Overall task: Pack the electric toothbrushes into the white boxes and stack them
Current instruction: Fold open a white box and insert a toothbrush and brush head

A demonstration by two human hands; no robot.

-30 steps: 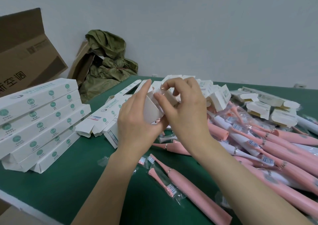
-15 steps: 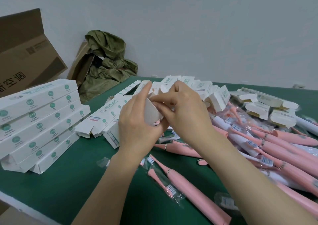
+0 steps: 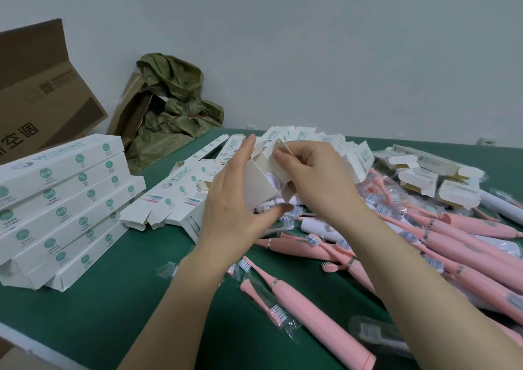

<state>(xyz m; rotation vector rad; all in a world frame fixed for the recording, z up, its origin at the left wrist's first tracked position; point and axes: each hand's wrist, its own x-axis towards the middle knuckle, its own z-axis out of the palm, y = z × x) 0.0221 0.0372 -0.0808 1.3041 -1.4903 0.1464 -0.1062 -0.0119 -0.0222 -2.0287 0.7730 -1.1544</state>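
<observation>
Left hand (image 3: 229, 214) gripped a white box (image 3: 259, 185) between straight fingers and thumb, held up over the green worktop (image 3: 113, 299). Right hand (image 3: 317, 182) pinched the box's end flap (image 3: 285, 150) between thumb and forefinger, other fingers curled. Box end was open, with the round white toothbrush base (image 3: 273, 179) visible inside. Stack of packed white boxes (image 3: 65, 199) sat at the left of the worktop. Loose pink toothbrushes (image 3: 300, 301) lay below and right of the hands.
</observation>
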